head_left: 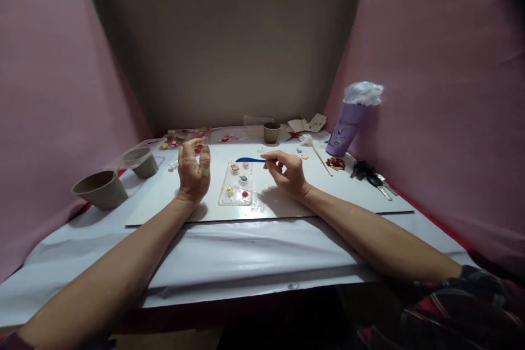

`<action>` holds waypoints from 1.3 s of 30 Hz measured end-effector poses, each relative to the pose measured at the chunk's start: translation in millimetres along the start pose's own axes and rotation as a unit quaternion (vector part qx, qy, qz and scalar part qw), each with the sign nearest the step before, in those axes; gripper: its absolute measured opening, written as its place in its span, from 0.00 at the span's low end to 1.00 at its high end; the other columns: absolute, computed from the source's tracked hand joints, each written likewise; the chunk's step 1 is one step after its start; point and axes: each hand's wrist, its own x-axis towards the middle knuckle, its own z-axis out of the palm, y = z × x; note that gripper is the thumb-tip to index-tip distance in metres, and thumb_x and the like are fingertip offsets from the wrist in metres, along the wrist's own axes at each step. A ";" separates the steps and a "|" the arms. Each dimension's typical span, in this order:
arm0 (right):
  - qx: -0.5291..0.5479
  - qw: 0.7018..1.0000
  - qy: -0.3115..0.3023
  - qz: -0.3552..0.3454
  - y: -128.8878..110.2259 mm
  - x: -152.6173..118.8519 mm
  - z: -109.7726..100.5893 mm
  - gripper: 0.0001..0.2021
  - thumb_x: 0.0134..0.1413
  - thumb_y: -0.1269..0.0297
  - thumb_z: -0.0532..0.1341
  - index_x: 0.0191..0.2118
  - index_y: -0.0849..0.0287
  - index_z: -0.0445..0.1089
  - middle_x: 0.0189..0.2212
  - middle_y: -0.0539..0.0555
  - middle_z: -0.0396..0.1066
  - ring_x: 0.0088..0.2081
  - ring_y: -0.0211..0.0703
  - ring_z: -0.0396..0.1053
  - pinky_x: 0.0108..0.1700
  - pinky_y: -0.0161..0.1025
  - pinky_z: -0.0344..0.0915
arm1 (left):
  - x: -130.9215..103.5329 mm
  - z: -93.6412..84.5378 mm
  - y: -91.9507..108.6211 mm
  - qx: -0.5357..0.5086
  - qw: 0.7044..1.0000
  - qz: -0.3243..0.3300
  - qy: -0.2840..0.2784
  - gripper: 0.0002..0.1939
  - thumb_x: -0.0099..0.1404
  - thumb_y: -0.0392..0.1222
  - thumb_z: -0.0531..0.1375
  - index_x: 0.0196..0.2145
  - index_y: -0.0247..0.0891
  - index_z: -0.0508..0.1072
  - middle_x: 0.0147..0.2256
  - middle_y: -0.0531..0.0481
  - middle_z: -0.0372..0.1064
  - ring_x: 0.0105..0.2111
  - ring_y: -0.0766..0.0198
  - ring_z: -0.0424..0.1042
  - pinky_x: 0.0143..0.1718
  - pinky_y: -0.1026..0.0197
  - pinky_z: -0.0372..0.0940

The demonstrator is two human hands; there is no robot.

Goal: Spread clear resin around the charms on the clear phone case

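My right hand (289, 172) pinches a blue plastic knife (250, 160) by its handle. The blade points left, over the far end of a clear phone case (235, 199). On that case sit several small colourful charms, among them a red one (245, 193), a yellow one (229, 190) and a blue one (243, 178). Left of the case, my left hand (194, 172) is raised with its fingers curled toward the thumb. A bit of red shows between its fingertips, too small to name. Clear, glossy smears (258, 203) lie beside the case.
A white board (164, 202) lies under the work. Grey pots (100, 188) stand left, another pot (272, 132) behind. To the right are a wooden stick (322, 158), keys (375, 180) and a tilted purple tumbler (346, 128). Packs of charms (178, 139) lie at the back left.
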 end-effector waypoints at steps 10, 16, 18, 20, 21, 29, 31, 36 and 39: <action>0.004 1.000 0.003 0.009 2.4 0.8 -0.1 0.10 0.52 0.73 0.55 0.38 0.60 0.71 0.26 0.52 0.74 0.23 0.37 0.69 0.25 0.34 0.64 | 2.1 -1.5 -2.6 0.015 1.000 -0.010 0.008 0.13 0.67 0.48 0.51 0.44 0.37 0.64 0.40 0.45 0.65 0.40 0.58 0.66 0.45 0.55 0.61; 0.011 1.000 -0.003 0.002 -3.2 0.2 -1.4 0.10 0.52 0.73 0.56 0.38 0.60 0.72 0.25 0.52 0.74 0.23 0.37 0.69 0.26 0.35 0.64 | 1.8 -0.5 0.9 0.016 1.000 -0.014 -0.005 0.12 0.66 0.47 0.51 0.43 0.38 0.64 0.39 0.45 0.65 0.40 0.58 0.66 0.46 0.55 0.62; 0.014 1.000 -0.006 -0.003 -5.4 -0.1 -2.0 0.10 0.52 0.73 0.56 0.38 0.60 0.72 0.25 0.52 0.74 0.23 0.36 0.68 0.26 0.35 0.64 | 1.9 0.0 2.6 0.015 1.000 -0.014 -0.010 0.12 0.66 0.47 0.52 0.43 0.38 0.64 0.38 0.46 0.65 0.40 0.58 0.67 0.45 0.55 0.62; 0.019 1.000 -0.007 -0.004 -6.6 -0.5 -2.0 0.09 0.52 0.73 0.56 0.38 0.60 0.72 0.25 0.52 0.74 0.22 0.35 0.67 0.25 0.34 0.63 | 1.9 0.7 3.3 0.014 1.000 -0.016 -0.015 0.12 0.65 0.46 0.53 0.42 0.37 0.65 0.37 0.46 0.66 0.39 0.58 0.67 0.44 0.55 0.62; 0.021 1.000 -0.006 -0.002 -6.7 -0.7 -1.7 0.09 0.52 0.73 0.56 0.38 0.60 0.72 0.25 0.52 0.74 0.22 0.35 0.67 0.25 0.34 0.63 | 1.8 1.0 3.1 0.013 1.000 -0.018 -0.017 0.11 0.64 0.46 0.54 0.41 0.37 0.65 0.37 0.46 0.66 0.39 0.58 0.67 0.44 0.55 0.62; 0.053 0.998 0.009 0.037 -7.7 -0.3 2.5 0.08 0.55 0.71 0.56 0.37 0.60 0.72 0.27 0.52 0.73 0.26 0.37 0.72 0.23 0.32 0.62 | -2.7 0.7 -5.5 -0.005 0.997 -0.064 -0.045 0.09 0.62 0.41 0.54 0.40 0.37 0.67 0.31 0.49 0.68 0.33 0.60 0.69 0.38 0.57 0.64; 0.059 0.997 0.009 0.044 -8.9 -0.2 2.8 0.08 0.55 0.71 0.56 0.37 0.60 0.72 0.27 0.52 0.73 0.26 0.37 0.73 0.23 0.32 0.62 | -3.8 0.0 -6.6 -0.006 0.996 -0.073 -0.052 0.10 0.62 0.41 0.54 0.41 0.37 0.67 0.31 0.49 0.68 0.32 0.60 0.70 0.37 0.58 0.64; 0.065 0.997 -0.008 0.050 -8.3 -2.0 3.1 0.09 0.55 0.70 0.56 0.39 0.59 0.72 0.27 0.51 0.73 0.26 0.37 0.72 0.23 0.33 0.64 | -4.9 -0.2 -7.0 -0.007 0.994 -0.083 -0.067 0.09 0.63 0.41 0.54 0.41 0.38 0.67 0.32 0.49 0.69 0.33 0.60 0.71 0.39 0.57 0.64; 0.064 0.996 -0.011 0.056 -6.7 -3.1 3.8 0.09 0.55 0.71 0.56 0.39 0.59 0.72 0.29 0.52 0.73 0.27 0.37 0.72 0.23 0.33 0.64 | -5.2 -0.9 -6.7 -0.005 0.994 -0.090 -0.070 0.10 0.63 0.41 0.54 0.42 0.38 0.67 0.33 0.49 0.69 0.35 0.59 0.71 0.41 0.56 0.64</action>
